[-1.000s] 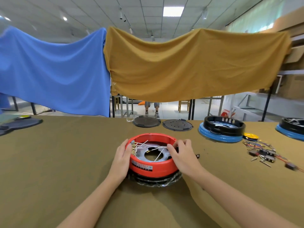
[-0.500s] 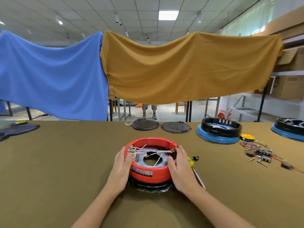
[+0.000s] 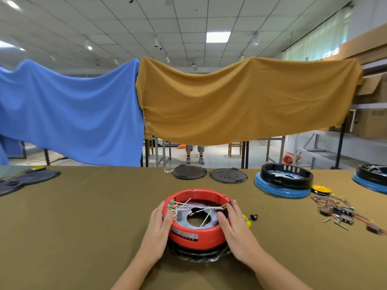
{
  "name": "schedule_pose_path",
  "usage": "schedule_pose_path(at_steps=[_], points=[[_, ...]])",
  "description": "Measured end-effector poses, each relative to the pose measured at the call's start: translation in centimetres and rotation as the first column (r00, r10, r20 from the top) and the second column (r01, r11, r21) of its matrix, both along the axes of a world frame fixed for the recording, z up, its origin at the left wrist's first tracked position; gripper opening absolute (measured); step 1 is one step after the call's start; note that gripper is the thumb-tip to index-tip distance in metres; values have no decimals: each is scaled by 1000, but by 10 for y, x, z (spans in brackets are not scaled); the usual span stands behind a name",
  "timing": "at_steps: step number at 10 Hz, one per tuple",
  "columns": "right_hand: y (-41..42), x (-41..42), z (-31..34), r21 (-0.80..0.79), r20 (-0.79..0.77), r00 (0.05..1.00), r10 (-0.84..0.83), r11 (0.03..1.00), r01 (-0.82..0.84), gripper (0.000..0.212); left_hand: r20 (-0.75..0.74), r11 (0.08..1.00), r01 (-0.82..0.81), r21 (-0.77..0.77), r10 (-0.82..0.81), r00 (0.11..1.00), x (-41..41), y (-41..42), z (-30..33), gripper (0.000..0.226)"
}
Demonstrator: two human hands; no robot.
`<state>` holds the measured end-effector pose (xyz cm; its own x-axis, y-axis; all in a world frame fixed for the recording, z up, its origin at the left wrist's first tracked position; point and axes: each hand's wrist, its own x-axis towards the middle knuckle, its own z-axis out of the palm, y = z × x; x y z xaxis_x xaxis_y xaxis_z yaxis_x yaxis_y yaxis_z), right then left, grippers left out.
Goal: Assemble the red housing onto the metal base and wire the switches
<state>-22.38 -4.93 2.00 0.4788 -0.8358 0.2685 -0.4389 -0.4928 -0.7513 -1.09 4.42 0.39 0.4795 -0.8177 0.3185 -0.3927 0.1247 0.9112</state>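
You're cupping the rigid, light-looking red housing point(image 3: 198, 231) near the counter's point(image 3: 83, 216) front edge, left hand point(image 3: 160, 227) and right hand point(image 3: 235, 229) spread flat against its smooth outer wall, clear of those delicate wires point(image 3: 194, 207).

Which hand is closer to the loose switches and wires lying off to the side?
Right. The right hand rests on the red housing on the side facing the switch pile; the left hand holds the housing's far side.

Glossy red plastic housing point(image 3: 196, 234) catches the light. Inside, a dull grey metal plate point(image 3: 184, 216) (smooth, slightly sheened). Underneath, matt olive table cloth point(image 3: 83, 216).
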Motion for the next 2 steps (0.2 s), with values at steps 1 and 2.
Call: schedule_pose_path(at_steps=[1, 2], points=[[7, -13, 8, 105, 18, 999, 30, 994, -32, 57, -22, 1000, 16, 3, -16, 1000, 2, -2, -1, 39], [11, -35, 22, 288, 254, 967, -18, 956, -58, 34, -53, 1000, 19, 2, -19, 998, 5, -7, -5, 58]])
